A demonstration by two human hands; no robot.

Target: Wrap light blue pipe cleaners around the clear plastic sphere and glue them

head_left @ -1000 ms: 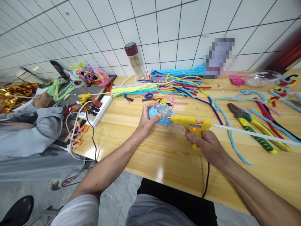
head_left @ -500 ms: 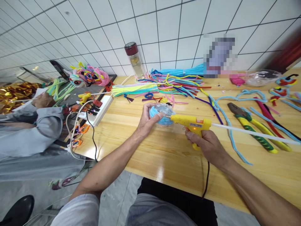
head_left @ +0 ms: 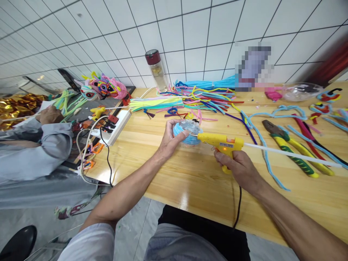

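Note:
My left hand [head_left: 174, 137] is closed around the left side of a small round piece [head_left: 187, 127] with a grey top and light-blue pipe cleaner wound about its side. Its thumb lies along the near edge. In my right hand [head_left: 236, 163] is a yellow hot glue gun [head_left: 221, 140], gripped by the handle, with an orange light glowing on its body. The metal nozzle points left and meets the blue side close to my left thumb; whether glue is flowing I cannot tell. A long whitish glue stick [head_left: 288, 153] sticks out of the gun's back.
Bundles of coloured pipe cleaners [head_left: 157, 104] lie behind my hands, near a lidded bottle [head_left: 157, 70]. Pliers [head_left: 293, 150] rest at the right. A white power strip [head_left: 115, 128] with cords sits at the left, beside another person's hand [head_left: 50, 115] and a colourful pipe-cleaner figure [head_left: 104, 87].
Both hands, the wound piece and the glue gun keep nearly the same position. The view shifts very slightly.

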